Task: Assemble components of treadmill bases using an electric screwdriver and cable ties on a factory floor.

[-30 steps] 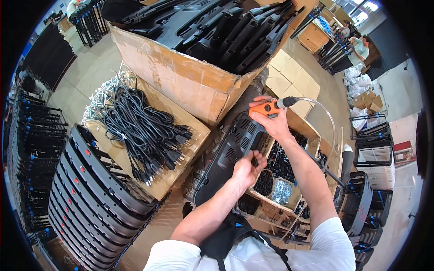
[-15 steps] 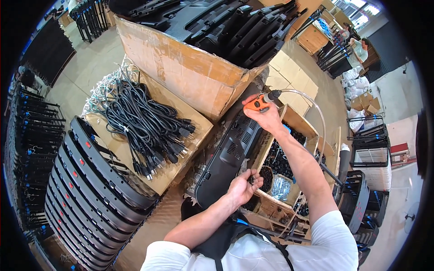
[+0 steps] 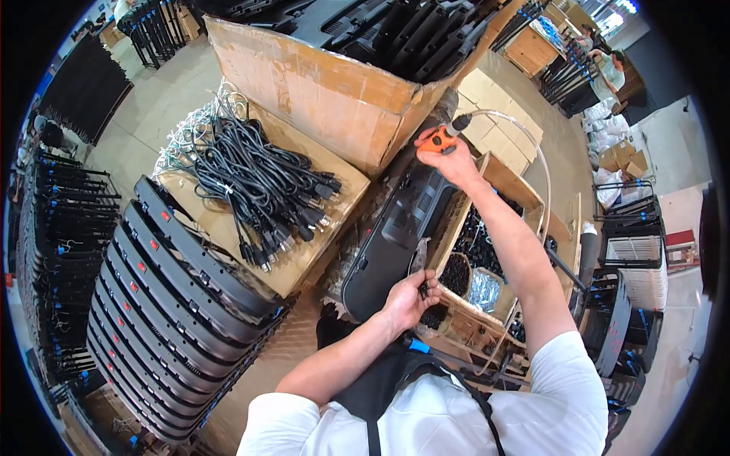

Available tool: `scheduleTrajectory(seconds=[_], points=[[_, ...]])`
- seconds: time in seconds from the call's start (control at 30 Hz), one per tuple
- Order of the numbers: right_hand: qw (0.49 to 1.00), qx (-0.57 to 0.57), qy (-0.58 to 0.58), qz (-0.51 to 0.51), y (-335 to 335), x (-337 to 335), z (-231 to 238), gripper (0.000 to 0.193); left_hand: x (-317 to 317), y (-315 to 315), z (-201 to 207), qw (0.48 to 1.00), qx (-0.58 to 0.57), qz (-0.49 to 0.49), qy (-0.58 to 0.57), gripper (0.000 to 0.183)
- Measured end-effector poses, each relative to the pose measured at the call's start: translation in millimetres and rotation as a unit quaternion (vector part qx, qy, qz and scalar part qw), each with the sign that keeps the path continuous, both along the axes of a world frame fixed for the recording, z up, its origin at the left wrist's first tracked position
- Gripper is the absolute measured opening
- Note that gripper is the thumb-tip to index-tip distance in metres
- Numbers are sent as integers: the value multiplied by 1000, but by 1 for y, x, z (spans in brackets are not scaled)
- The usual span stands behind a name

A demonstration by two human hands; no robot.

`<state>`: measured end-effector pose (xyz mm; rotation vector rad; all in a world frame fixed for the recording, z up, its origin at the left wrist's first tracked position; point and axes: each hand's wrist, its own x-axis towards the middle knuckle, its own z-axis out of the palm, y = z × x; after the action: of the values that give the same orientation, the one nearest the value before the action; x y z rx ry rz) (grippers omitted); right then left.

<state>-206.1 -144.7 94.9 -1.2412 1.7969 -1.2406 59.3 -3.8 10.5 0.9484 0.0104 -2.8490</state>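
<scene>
Nearest the body, the left hand (image 3: 407,300) rests at the near edge of the long black panel (image 3: 395,228), its fingers curled and pinching what looks like a small dark screw, too small to be sure of, just above a wooden tray (image 3: 487,281) that holds heaps of small black parts and a shiny bag. For this step it seems best to keep that pinch light and draw only one piece clear of the heap, so nothing spills onto the panel. The panel lies tilted on the bench between the tray and a flat cardboard box (image 3: 304,251) piled with black power cords (image 3: 258,182); steadying it with the heel of the left hand would probably stop it rocking. At the panel's far end the right hand (image 3: 449,156) is wrapped tightly round an orange power screwdriver (image 3: 439,138), tip toward the panel and a clear hose looping away from its end. My judgement is that the tool should stand square to the hole and that the hose should hang free of the tray. To the left, a row of similar black panels (image 3: 167,281) leans stacked on edge. Beyond stands a big open cardboard box (image 3: 327,91) full of black parts.
</scene>
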Motion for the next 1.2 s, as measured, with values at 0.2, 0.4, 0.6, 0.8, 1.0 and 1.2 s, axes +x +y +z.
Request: scheduleTrajectory(seconds=[0.2, 0.4, 0.6, 0.8, 1.0, 1.2], points=[[991, -92, -61, -77, 29, 10, 6, 47, 16, -1, 5, 998, -44, -1, -36, 27], [977, -143, -100, -121, 122, 40, 44, 51, 41, -13, 5, 995, -91, -21, -40, 25], [937, -160, -93, -297, 248, 76, 62, 53, 16, 4, -1, 982, -139, -125, -15, 25], [847, -207, -85, -482, 387, 151, 91, 49, -37, 48, -30, 915, -267, -302, -5, 35], [756, -233, -2, -612, 506, 259, 109, 52, -44, 50, -67, 687, -583, -433, -23, 51], [568, -203, -77, -794, 591, 348, 45, 51, -10, 67, 9, 342, -731, -571, 150, 53]])
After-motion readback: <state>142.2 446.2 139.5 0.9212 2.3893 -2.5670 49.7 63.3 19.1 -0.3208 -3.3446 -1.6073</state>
